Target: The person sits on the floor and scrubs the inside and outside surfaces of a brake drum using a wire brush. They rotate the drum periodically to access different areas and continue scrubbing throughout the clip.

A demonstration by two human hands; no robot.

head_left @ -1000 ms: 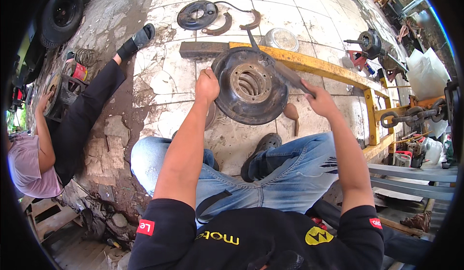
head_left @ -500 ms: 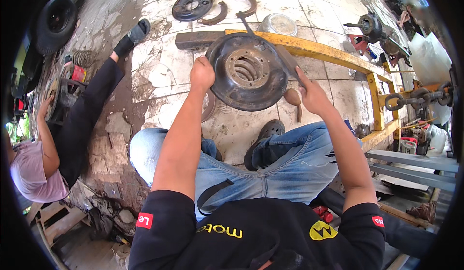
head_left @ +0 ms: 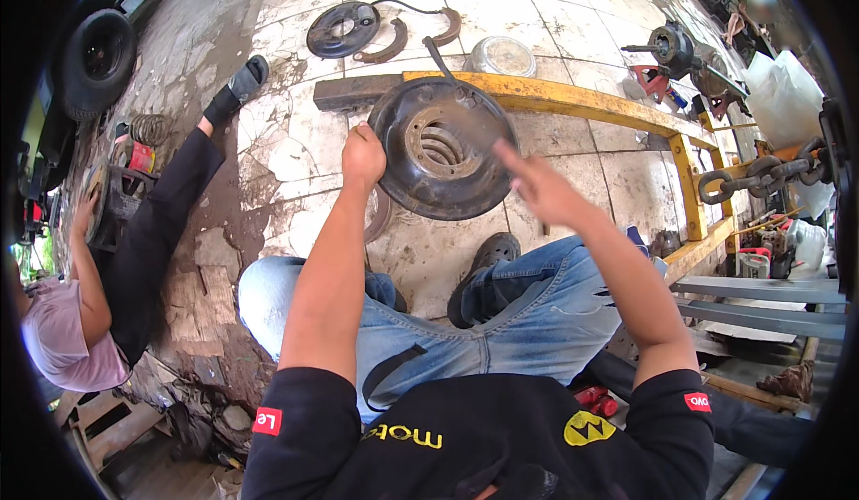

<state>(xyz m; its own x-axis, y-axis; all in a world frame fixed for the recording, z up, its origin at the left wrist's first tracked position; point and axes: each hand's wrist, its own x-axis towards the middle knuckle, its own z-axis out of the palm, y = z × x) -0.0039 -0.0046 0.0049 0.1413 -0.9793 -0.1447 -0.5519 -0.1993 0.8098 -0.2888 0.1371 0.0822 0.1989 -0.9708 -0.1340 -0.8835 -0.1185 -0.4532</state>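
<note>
A round black brake backing plate (head_left: 420,191) with a large central hole is held tilted over the yellow frame. My left hand (head_left: 363,156) is closed on its left rim. My right hand (head_left: 548,189), closed, holds a flat bar-shaped tool (head_left: 479,126) against or just over the plate's upper right face. Motion smears the tool, so its exact kind does not show. A dark lever or hose (head_left: 438,57) sticks up behind the plate's top edge. Curved rings appear through the central hole. Below the left rim, a curved brake shoe (head_left: 380,216) lies partly hidden on the tiles.
Beyond lie another backing plate (head_left: 344,28), loose brake shoes (head_left: 387,44) and a round metal drum (head_left: 503,56). A yellow metal frame (head_left: 573,106) crosses the floor, with a heavy chain (head_left: 765,178) at right. An axle assembly (head_left: 673,48) stands farther off. Another person's leg (head_left: 170,223) stretches along the left.
My right hand has moved left with the tool, which now lies across the plate's upper right face in a blur. The plate sits slightly lower and farther left in view.
</note>
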